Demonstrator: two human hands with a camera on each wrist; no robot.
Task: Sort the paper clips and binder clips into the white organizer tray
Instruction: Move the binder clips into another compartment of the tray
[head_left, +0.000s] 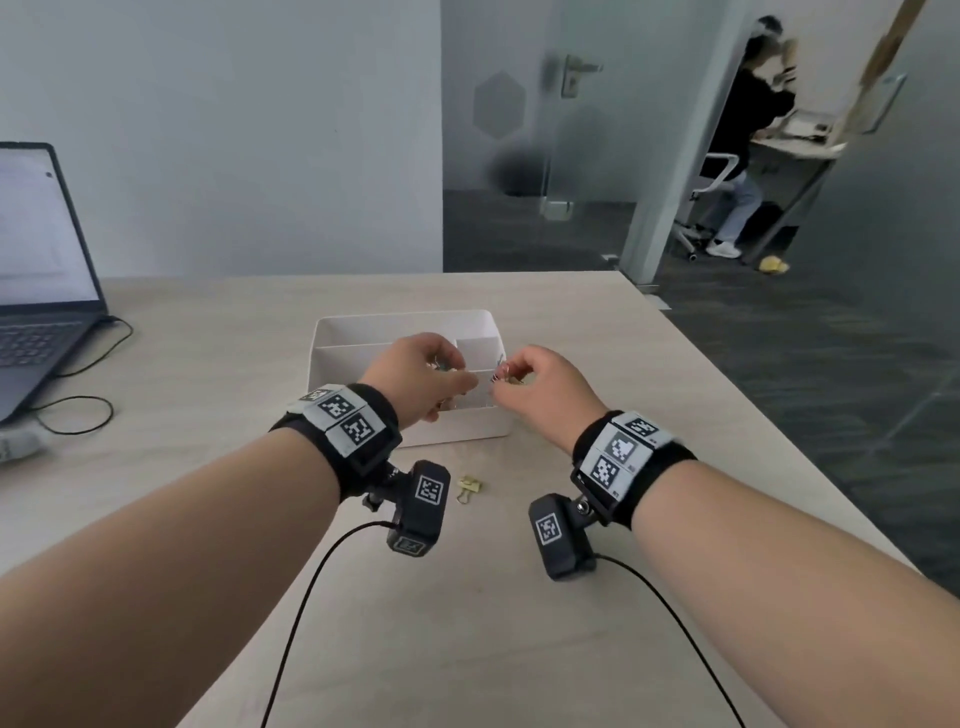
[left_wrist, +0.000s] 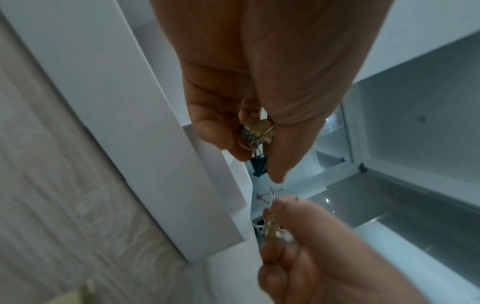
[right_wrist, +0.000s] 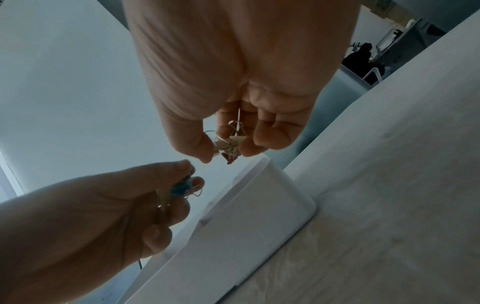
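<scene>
A white organizer tray (head_left: 363, 325) with several compartments stands mid-table. Both hands hover over its right compartments. My left hand (head_left: 441, 374) pinches a small bunch of clips (left_wrist: 257, 131), gold and blue binder clips among them, between thumb and fingers. My right hand (head_left: 506, 379) holds another small bunch of clips (right_wrist: 228, 142), a gold binder clip with wire loops showing. In the left wrist view a dark binder clip (left_wrist: 258, 166) and pale clips (left_wrist: 265, 196) lie in the compartments (left_wrist: 337, 156) below. One gold binder clip (head_left: 469, 487) lies on the table in front of the tray.
An open laptop (head_left: 36, 291) with its black cable (head_left: 78, 410) sits at the table's left. The table's right edge (head_left: 727, 384) drops to dark carpet. A person sits at a desk (head_left: 737, 156) beyond a glass door, far right.
</scene>
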